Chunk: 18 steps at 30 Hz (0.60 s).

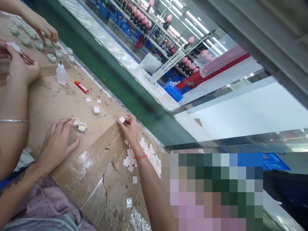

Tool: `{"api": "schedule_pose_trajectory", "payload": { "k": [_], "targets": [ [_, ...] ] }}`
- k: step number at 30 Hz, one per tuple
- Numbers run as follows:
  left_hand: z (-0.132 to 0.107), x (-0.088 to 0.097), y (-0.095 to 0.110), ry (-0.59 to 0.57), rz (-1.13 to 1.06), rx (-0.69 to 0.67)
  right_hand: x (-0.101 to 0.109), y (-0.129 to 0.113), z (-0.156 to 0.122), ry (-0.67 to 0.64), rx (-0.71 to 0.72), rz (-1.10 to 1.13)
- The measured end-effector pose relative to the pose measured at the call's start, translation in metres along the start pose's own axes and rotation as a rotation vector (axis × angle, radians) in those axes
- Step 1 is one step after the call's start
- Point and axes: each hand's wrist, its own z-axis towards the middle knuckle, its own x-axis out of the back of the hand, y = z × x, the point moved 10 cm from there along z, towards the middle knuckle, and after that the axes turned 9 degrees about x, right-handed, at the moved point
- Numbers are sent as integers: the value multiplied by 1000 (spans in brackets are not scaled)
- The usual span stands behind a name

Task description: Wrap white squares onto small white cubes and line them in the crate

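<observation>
My right hand [130,130], with a red string at its wrist, pinches a small white square piece [121,119] between thumb and fingers, just above the board. My left hand [57,138] lies low over the cardboard with thumb and fingers apart. Its fingertips touch or nearly touch a small white cup-like piece [76,122] with a yellowish inside. A matching piece [82,127] sits right beside that one. Farther off stands another small white piece [96,110]. Loose white paper squares [130,160] lie scattered around my right forearm.
A co-worker's hands [26,69] hold a white piece at upper left; another hand [48,32] reaches over several pale green cups [25,40]. A clear dropper bottle [61,74] and a red packet [81,87] stand on the cardboard [53,102]. A green strip [115,86] edges the table.
</observation>
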Motion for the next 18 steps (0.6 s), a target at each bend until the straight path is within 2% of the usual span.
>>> {"api": "schedule_pose_trajectory", "payload": {
  "k": [4,6,8,11,14,16,17,18],
  "targets": [
    [13,-12,-6,-48,16,-20,-32,8,21,-61,-59,52],
    [18,-16,-10,-71,13,-17,-36,9,27,-82,-75,57],
    [21,-16,-18,-91,21,24,-30,7,28,-89,-82,47],
    [22,-11,-29,-118,42,117,3,-8,12,-64,-71,16],
    [9,-1,-30,-108,37,191,62,-41,-38,-16,-45,-30],
    [-12,-3,-15,-146,-42,173,101,-68,-90,9,-47,-83],
    [-26,-9,-1,-198,-137,128,115,-81,-118,7,-44,-118],
    [-43,-19,18,-304,-243,43,121,-96,-146,-42,-14,-194]
  ]
}}
